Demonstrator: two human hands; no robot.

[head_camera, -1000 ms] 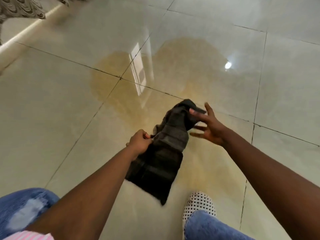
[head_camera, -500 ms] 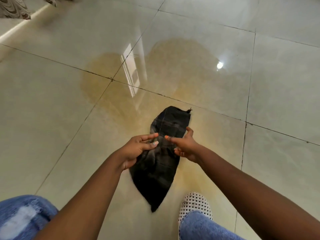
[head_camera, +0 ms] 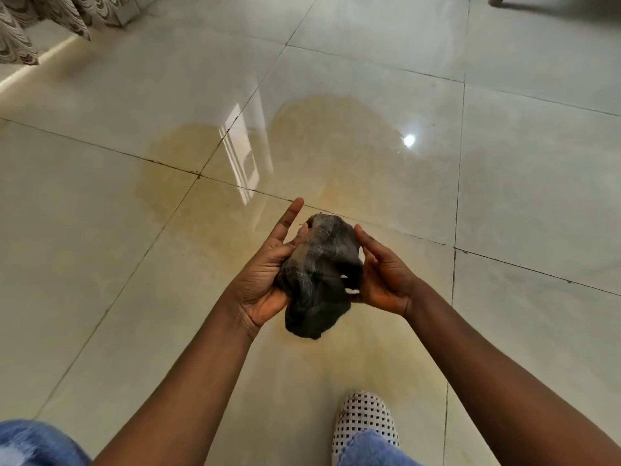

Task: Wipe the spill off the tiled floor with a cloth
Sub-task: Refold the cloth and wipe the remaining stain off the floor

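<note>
A: How much room is there around the spill (head_camera: pixel 336 169)?

B: Bare glossy floor tiles (head_camera: pixel 84 213) lie wide on the left and on the right; the yellowish puddle straddles a crossing of dark grout lines (head_camera: pixel 198 176) and runs down toward a white perforated shoe (head_camera: pixel 366 418); patterned curtain hems (head_camera: pixel 50 18) hang at the top-left edge beside a pale skirting strip; something blurred shows at the top-right corner, too cut off to name.

A: And the cloth (head_camera: pixel 319 277)?

B: Bunched into a dark lump, held above the near part of the puddle and clear of the floor, between both palms; the left hand (head_camera: pixel 265 277) cups its left side with the index finger stretched straight up past the bundle and the other fingers tucked behind the fabric; the right hand (head_camera: pixel 383 277) cradles its right side, fingers together along the upper edge, thumb curled against the lower fold.

A: Texture?

B: The cloth looks like coarse charcoal towelling, greyer and fuzzy along its upper ridges, black in the drooping lower corner; the tiles are cream, polished enough to mirror a bright window shape (head_camera: pixel 240 156) and a lamp's glint (head_camera: pixel 409 140); the spill is a thin, translucent amber film with rounded lobes; faded blue jeans (head_camera: pixel 37 442) show at the bottom corners.
</note>
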